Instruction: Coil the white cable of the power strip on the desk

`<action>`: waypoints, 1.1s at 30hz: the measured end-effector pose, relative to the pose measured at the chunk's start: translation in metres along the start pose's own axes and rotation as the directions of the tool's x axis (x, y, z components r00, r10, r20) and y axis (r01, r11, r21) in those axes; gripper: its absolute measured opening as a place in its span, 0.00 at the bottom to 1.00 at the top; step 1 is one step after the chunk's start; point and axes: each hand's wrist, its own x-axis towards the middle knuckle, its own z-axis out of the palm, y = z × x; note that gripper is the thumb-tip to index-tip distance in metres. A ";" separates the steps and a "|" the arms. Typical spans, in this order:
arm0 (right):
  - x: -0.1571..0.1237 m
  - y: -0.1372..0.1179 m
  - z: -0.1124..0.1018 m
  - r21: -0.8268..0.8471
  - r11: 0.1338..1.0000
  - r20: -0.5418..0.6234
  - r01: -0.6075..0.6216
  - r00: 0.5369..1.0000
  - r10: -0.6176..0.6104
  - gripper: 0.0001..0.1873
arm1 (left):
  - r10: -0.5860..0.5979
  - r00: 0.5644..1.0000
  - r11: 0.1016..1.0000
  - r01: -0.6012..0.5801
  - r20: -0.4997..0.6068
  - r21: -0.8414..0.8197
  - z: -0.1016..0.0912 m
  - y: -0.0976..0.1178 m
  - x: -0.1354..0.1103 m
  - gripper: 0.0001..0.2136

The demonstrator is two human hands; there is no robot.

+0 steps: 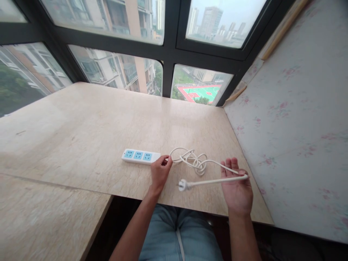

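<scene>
A white power strip (141,156) with three blue socket panels lies on the stone ledge. At its right end, my left hand (161,169) has its fingers closed around the cord where it leaves the strip. The white power cord (199,165) lies in tangled loops to the right of that hand. My right hand (237,186) is palm up with its fingers stretched out, and the cord bends back around its thumb. From this bend a straight length reaches left, ending in a clear-and-white plug (184,185) whose prongs point left, above the ledge's front part.
The beige marble-look ledge (89,127) runs back to dark-framed windows (168,54). A wall with flowered paper (296,119) borders it on the right. At the lower left, a ledge section (40,217) comes nearer. My legs (179,232) are below the front edge.
</scene>
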 end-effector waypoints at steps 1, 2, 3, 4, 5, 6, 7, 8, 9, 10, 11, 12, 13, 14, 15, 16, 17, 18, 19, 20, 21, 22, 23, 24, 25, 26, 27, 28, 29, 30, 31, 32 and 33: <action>0.002 0.002 -0.002 0.064 0.998 -0.040 -0.023 0.999 0.026 0.14 | 0.000 1.000 1.000 0.000 0.001 0.005 0.000 0.000 0.000 0.10; 0.004 0.003 -0.004 0.107 0.993 -0.067 -0.041 0.997 0.049 0.14 | -0.001 1.000 1.000 0.001 0.002 0.008 0.000 0.000 0.000 0.10; 0.006 0.004 -0.006 0.135 0.989 -0.087 -0.057 0.994 0.069 0.15 | -0.001 1.000 1.000 0.001 0.004 0.010 0.000 0.000 0.000 0.11; 0.007 0.005 -0.008 0.153 0.986 -0.104 -0.068 0.991 0.085 0.16 | -0.003 1.000 1.000 0.003 0.007 0.010 -0.001 0.001 0.000 0.11; 0.009 0.007 -0.009 0.166 0.983 -0.119 -0.077 0.988 0.098 0.17 | -0.004 1.000 1.000 0.003 0.010 0.009 -0.001 0.001 0.000 0.11; 0.011 0.008 -0.011 0.177 0.980 -0.127 -0.087 0.986 0.110 0.17 | -0.003 1.000 1.000 0.003 0.012 0.008 -0.001 0.001 0.000 0.11; 0.012 0.009 -0.012 0.188 0.977 -0.127 -0.095 0.985 0.120 0.16 | -0.003 1.000 1.000 0.003 0.014 0.004 -0.002 0.002 0.000 0.11; 0.014 0.010 -0.012 0.202 0.974 -0.119 -0.102 0.985 0.128 0.16 | -0.003 1.000 1.000 0.003 0.014 -0.003 -0.002 0.002 0.000 0.11; 0.016 0.011 -0.013 0.220 0.969 -0.110 -0.113 0.984 0.140 0.15 | -0.003 1.000 1.000 0.003 0.016 -0.010 -0.002 0.002 0.000 0.11; 0.018 0.012 -0.013 0.243 0.962 -0.104 -0.125 0.983 0.154 0.15 | -0.004 1.000 1.000 0.004 0.015 -0.018 -0.002 0.002 0.000 0.11; 0.020 0.013 -0.013 0.268 0.953 -0.102 -0.139 0.980 0.172 0.14 | -0.008 1.000 1.000 0.008 0.015 -0.025 -0.002 0.001 0.000 0.11; 0.022 0.015 -0.013 0.292 0.944 -0.102 -0.152 0.977 0.188 0.15 | -0.013 1.000 0.999 0.014 0.016 -0.031 -0.002 0.001 0.000 0.11; 0.025 0.016 -0.012 0.311 0.936 -0.099 -0.163 0.974 0.202 0.15 | -0.019 1.000 0.999 0.020 0.018 -0.034 -0.002 0.001 0.000 0.12; 0.027 0.017 -0.012 0.324 0.930 -0.090 -0.171 0.973 0.210 0.15 | -0.025 0.999 0.999 0.026 0.020 -0.035 -0.002 0.001 0.000 0.12; 0.029 0.018 -0.011 0.330 0.927 -0.072 -0.179 0.974 0.214 0.15 | -0.031 0.999 0.999 0.032 0.022 -0.035 -0.002 0.001 0.000 0.12; 0.032 0.020 -0.010 0.330 0.925 -0.047 -0.188 0.975 0.215 0.15 | -0.036 0.999 0.999 0.036 0.021 -0.033 -0.001 0.001 0.000 0.12; 0.034 0.021 -0.008 0.328 0.923 -0.018 -0.201 0.976 0.219 0.15 | -0.039 0.999 0.999 0.039 0.020 -0.031 -0.001 0.001 0.000 0.12; 0.036 0.022 -0.006 0.324 0.921 0.009 -0.215 0.974 0.225 0.15 | -0.041 0.999 0.999 0.041 0.019 -0.027 -0.001 0.001 0.000 0.12; 0.037 0.023 -0.004 0.319 0.919 0.030 -0.230 0.972 0.233 0.15 | -0.041 0.999 0.999 0.042 0.018 -0.025 -0.001 0.001 0.000 0.12; 0.039 0.024 -0.001 0.316 0.917 0.044 -0.245 0.969 0.244 0.16 | -0.040 0.999 0.999 0.040 0.017 -0.022 -0.001 0.001 0.000 0.12; 0.041 0.024 0.002 0.314 0.913 0.053 -0.260 0.965 0.257 0.18 | -0.037 0.999 0.999 0.037 0.017 -0.018 -0.001 0.000 0.000 0.12; 0.042 0.024 0.006 0.312 0.909 0.058 -0.276 0.961 0.272 0.19 | -0.033 0.999 0.999 0.034 0.018 -0.012 -0.001 -0.001 0.000 0.12; 0.044 0.024 0.011 0.308 0.905 0.062 -0.292 0.956 0.287 0.21 | -0.030 0.999 1.000 0.030 0.018 -0.006 -0.001 -0.001 0.000 0.12; 0.046 0.023 0.016 0.300 0.903 0.070 -0.306 0.952 0.300 0.22 | -0.025 1.000 1.000 0.025 0.018 -0.001 -0.001 -0.002 0.000 0.12; 0.047 0.023 0.021 0.282 0.905 0.082 -0.319 0.948 0.308 0.23 | -0.021 1.000 1.000 0.021 0.018 0.005 -0.001 -0.003 0.000 0.12; 0.049 0.023 0.027 0.254 0.910 0.099 -0.328 0.945 0.313 0.24 | -0.014 1.000 1.000 0.014 0.019 0.008 0.000 -0.005 0.000 0.12; 0.051 0.023 0.032 0.221 0.916 0.123 -0.336 0.941 0.316 0.25 | -0.007 1.000 1.000 0.007 0.020 0.008 0.000 -0.006 -0.001 0.13; 0.052 0.023 0.038 0.187 0.919 0.150 -0.346 0.935 0.321 0.26 | 0.001 1.000 1.000 -0.001 0.021 0.005 0.000 -0.007 -0.001 0.13; 0.053 0.023 0.044 0.159 0.919 0.176 -0.360 0.926 0.333 0.26 | 0.010 1.000 1.000 -0.010 0.027 -0.002 0.000 -0.007 -0.001 0.13; 0.054 0.023 0.050 0.136 0.915 0.198 -0.379 0.916 0.350 0.27 | 0.018 0.999 1.000 -0.018 0.037 -0.013 0.000 -0.008 -0.001 0.13; 0.054 0.024 0.055 0.117 0.908 0.214 -0.401 0.903 0.372 0.27 | 0.026 0.998 0.999 -0.025 0.048 -0.028 0.000 -0.008 -0.001 0.12; 0.054 0.025 0.060 0.096 0.900 0.225 -0.426 0.890 0.397 0.27 | 0.035 0.997 0.998 -0.032 0.062 -0.045 0.000 -0.008 -0.001 0.12; 0.053 0.026 0.064 0.069 0.891 0.235 -0.449 0.875 0.423 0.27 | 0.046 0.996 0.997 -0.041 0.076 -0.061 0.000 -0.008 -0.002 0.12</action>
